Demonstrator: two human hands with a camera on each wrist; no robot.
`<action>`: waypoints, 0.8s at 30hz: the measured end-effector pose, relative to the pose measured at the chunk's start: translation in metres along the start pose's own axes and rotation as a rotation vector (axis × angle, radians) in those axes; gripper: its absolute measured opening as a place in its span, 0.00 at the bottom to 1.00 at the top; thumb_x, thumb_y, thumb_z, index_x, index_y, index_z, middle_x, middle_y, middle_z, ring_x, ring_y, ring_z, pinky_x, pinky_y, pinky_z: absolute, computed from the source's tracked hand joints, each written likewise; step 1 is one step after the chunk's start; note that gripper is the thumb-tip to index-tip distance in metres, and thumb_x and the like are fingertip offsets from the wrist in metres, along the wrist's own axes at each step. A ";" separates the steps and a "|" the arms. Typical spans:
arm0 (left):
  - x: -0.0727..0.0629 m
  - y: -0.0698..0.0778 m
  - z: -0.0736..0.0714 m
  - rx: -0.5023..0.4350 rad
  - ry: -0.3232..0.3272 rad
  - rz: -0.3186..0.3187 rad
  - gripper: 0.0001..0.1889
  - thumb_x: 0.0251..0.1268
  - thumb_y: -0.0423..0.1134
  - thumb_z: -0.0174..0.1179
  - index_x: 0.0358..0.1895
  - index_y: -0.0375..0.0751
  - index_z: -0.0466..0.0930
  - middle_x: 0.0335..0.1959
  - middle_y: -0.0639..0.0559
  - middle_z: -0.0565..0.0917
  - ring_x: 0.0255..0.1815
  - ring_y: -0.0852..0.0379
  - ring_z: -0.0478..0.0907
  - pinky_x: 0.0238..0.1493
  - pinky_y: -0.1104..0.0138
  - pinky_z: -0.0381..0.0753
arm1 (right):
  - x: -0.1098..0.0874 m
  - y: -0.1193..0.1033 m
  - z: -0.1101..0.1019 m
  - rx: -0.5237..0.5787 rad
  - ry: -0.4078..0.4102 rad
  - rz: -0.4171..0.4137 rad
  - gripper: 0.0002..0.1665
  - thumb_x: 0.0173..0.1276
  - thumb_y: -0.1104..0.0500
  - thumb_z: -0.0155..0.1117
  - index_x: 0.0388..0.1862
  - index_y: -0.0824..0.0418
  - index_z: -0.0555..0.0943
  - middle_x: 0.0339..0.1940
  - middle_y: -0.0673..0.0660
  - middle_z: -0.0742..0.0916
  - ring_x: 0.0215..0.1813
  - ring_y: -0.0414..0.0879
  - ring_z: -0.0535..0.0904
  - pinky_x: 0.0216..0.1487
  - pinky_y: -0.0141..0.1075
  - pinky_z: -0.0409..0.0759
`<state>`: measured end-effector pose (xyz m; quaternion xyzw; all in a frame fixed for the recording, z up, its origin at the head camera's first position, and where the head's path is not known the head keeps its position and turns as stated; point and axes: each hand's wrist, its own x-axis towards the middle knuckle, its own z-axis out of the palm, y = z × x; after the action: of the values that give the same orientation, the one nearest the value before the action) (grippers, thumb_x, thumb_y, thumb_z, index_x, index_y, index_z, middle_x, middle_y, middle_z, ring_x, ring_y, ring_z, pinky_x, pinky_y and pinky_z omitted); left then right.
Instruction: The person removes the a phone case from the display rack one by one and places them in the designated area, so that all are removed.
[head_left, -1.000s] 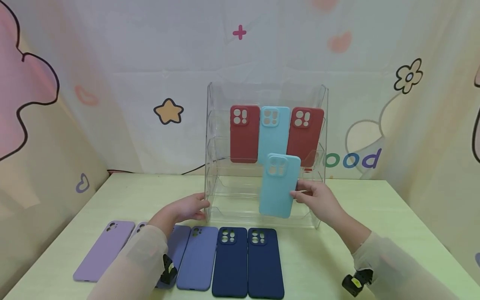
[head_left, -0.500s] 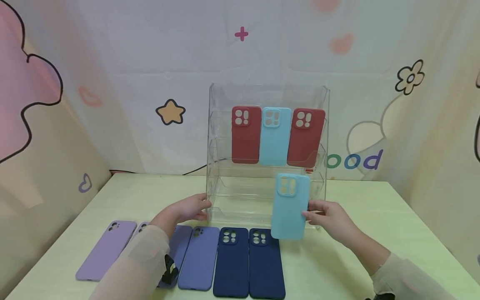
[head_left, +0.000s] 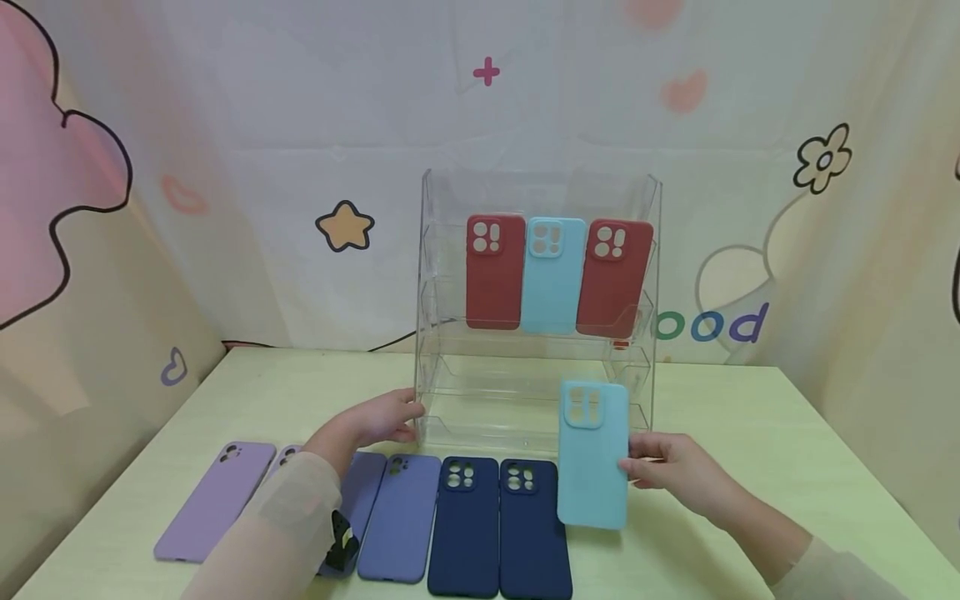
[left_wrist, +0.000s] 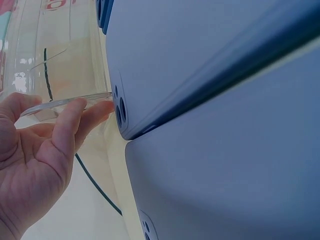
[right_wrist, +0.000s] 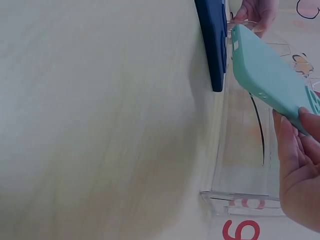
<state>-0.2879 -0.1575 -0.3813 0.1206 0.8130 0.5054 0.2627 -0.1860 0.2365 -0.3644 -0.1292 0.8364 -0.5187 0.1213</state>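
Note:
My right hand [head_left: 686, 475] pinches a light blue phone case [head_left: 592, 492] by its right edge, upright with the camera cutouts on top. In the head view it overlaps the corner of a dark blue case [head_left: 536, 542]; the right wrist view shows the held case [right_wrist: 270, 75] tilted, thumb on its face. A clear acrylic display rack [head_left: 517, 437] stands at the back. My left hand [head_left: 378, 418] holds its left side panel, thumb and fingers on either side of the panel [left_wrist: 55, 104] in the left wrist view. On an upper tier stand two red cases [head_left: 495, 287] around another light blue one [head_left: 552, 292].
Along the table front lie a second dark blue case [head_left: 462, 542], a violet-blue case [head_left: 397, 525] and a lilac case [head_left: 213, 504]; more cases are partly under my left sleeve [head_left: 281, 525]. A patterned cloth [head_left: 300, 108] hangs behind the table [head_left: 712, 500].
My right hand has carried the light blue case down and to the right, from in front of the rack's tiers towards the table front. My left hand stays on the rack's side.

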 end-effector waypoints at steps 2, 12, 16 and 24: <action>0.001 0.000 0.000 0.003 -0.002 0.006 0.27 0.72 0.35 0.38 0.70 0.28 0.49 0.63 0.34 0.65 0.56 0.40 0.70 0.50 0.58 0.74 | -0.003 0.004 0.000 0.014 -0.018 0.021 0.29 0.65 0.55 0.62 0.56 0.77 0.72 0.46 0.63 0.83 0.43 0.51 0.81 0.43 0.40 0.81; 0.002 0.000 0.003 -0.013 0.016 -0.013 0.27 0.72 0.35 0.38 0.71 0.29 0.47 0.66 0.32 0.60 0.57 0.40 0.69 0.51 0.58 0.74 | -0.016 0.025 0.001 0.048 -0.083 0.093 0.31 0.64 0.56 0.63 0.54 0.82 0.70 0.39 0.56 0.83 0.38 0.45 0.80 0.41 0.38 0.81; 0.003 -0.001 0.001 -0.005 0.015 -0.011 0.27 0.72 0.35 0.38 0.71 0.29 0.48 0.65 0.34 0.63 0.55 0.42 0.71 0.47 0.61 0.75 | -0.018 0.028 0.003 0.063 -0.093 0.116 0.33 0.64 0.56 0.64 0.54 0.83 0.69 0.38 0.55 0.83 0.38 0.45 0.80 0.41 0.38 0.81; 0.002 0.001 0.001 -0.002 0.006 -0.009 0.27 0.71 0.35 0.38 0.71 0.31 0.50 0.64 0.35 0.64 0.57 0.40 0.70 0.50 0.60 0.74 | -0.022 0.034 0.004 0.009 -0.111 0.152 0.27 0.63 0.56 0.64 0.50 0.79 0.75 0.33 0.53 0.83 0.35 0.45 0.79 0.38 0.38 0.81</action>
<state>-0.2893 -0.1558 -0.3816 0.1153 0.8138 0.5054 0.2627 -0.1674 0.2549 -0.3957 -0.0934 0.8334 -0.5039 0.2070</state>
